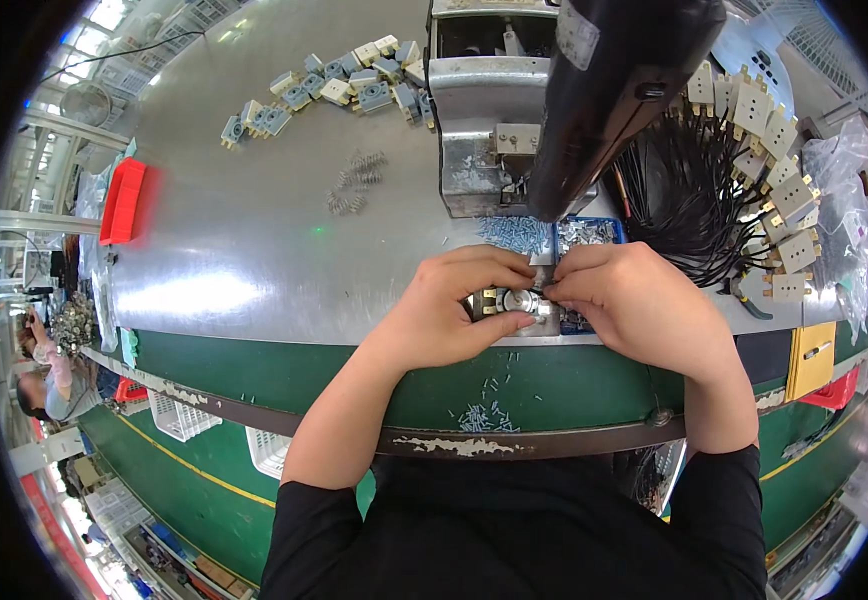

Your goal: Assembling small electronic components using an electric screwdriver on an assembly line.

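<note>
On the bench's front edge lies a small part (520,301) with a round silvery middle and brass blades on its left side. My left hand (454,305) curves round it, thumb on the near side and fingers on the far side, closed on it. My right hand (626,300) is closed in a pinch at the part's right side. What its fingertips hold, if anything, is hidden. Just beyond my hands are a heap of small bluish screws (514,234) and a blue tray (594,224) of small metal pieces, partly covered by my right hand.
A metal machine (489,120) and a thick black cylinder (614,90) rise beyond my hands. Grey-and-white blocks (374,97) and springs (356,182) lie back left. Black cords (679,190) with white plug blocks (797,250) and pliers (751,300) lie right. Loose screws (484,418) lie on the green ledge.
</note>
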Tool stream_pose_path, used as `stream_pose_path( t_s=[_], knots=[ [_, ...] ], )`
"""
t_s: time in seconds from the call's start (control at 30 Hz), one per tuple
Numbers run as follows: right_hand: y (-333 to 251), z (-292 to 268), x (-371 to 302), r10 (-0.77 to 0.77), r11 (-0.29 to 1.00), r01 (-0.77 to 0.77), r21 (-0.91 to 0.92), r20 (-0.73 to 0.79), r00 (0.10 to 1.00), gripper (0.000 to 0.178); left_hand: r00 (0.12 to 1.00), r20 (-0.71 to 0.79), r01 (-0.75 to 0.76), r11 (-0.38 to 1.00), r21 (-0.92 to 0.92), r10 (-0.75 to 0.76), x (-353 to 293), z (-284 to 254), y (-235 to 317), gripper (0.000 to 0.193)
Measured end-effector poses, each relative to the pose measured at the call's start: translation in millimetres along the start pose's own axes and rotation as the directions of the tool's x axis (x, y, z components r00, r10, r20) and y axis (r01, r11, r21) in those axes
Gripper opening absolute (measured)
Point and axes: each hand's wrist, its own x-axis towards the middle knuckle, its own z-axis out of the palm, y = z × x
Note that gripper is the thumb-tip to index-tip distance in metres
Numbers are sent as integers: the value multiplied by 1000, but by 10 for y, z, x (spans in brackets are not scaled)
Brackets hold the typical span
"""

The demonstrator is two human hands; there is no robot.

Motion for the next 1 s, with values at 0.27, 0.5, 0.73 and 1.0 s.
stream_pose_path(
  t_s=[0.27, 0.5, 0.73, 1.0],
  knots=[
    [-38, 101, 48, 41, 995, -43, -87, -32, 999, 8, 998, 59, 0, 999, -37, 2, -3, -45, -72, 34],
    [134, 157, 128, 88, 995, -83, 57, -85, 992, 8, 998, 50, -33, 999, -8, 33, -24, -53, -117, 36],
    [121, 147, 117, 99, 995, -99, -1, -88, 991, 7, 999, 19, -39, 999, -15, 39, -26, -15, -97, 36],
    [-43, -18, 45, 23, 999, -18, 26, -195, 980, 19, 996, -2, -87, 996, 0, 87, -54, -12, -123, 36]
  ],
)
